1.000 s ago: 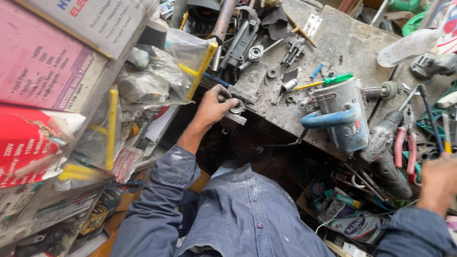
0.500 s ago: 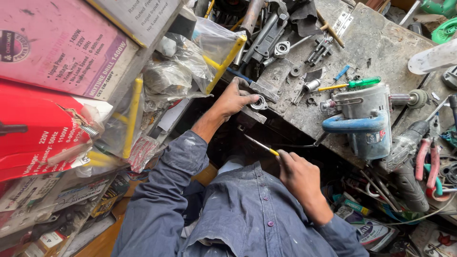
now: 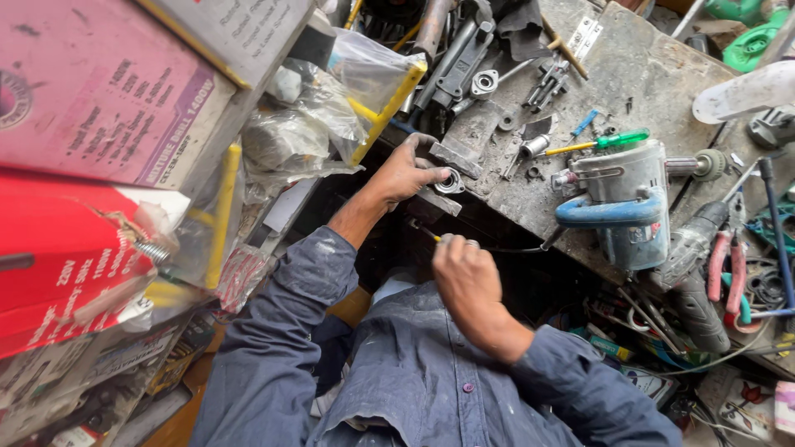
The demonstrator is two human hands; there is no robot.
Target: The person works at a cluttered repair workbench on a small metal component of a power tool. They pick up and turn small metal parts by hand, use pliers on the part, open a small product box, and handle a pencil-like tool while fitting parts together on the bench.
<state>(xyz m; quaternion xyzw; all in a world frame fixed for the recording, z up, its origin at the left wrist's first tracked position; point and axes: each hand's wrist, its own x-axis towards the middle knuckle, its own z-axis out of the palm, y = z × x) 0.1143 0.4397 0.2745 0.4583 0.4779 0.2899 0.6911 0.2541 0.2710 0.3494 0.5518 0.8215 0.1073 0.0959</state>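
We look down on a grimy metal workbench (image 3: 662, 91), littered with tools, its near edge running diagonally from upper left to lower right. To our left, cardboard cartons (image 3: 91, 108) in pink and red are stacked, with plastic-wrapped, yellow-handled goods (image 3: 331, 91) beside them. On the bench sits a blue power tool (image 3: 621, 203), likely a cutter or grinder, and a grey drill body (image 3: 687, 273) lies by its lower right with red-handled pliers (image 3: 725, 265) next to it. A green-handled screwdriver (image 3: 596, 142) lies just above the blue tool, pointing left.

Our left hand (image 3: 406, 170) reaches to the bench edge and presses on a small metal bracket holding a round bearing (image 3: 450, 182); the fingers are spread apart and curled over the part, thumb beside the ring. Our right hand (image 3: 468, 277) is nearer our body, below the bench edge, its fingers closed in a fist around a thin yellow-handled tool (image 3: 436, 238), probably a small screwdriver, though most of it is hidden. What shows of its handle points up and left, towards the bearing, which lies just above and slightly left of the right knuckles. The left hand is the nearer to the bearing, touching it.
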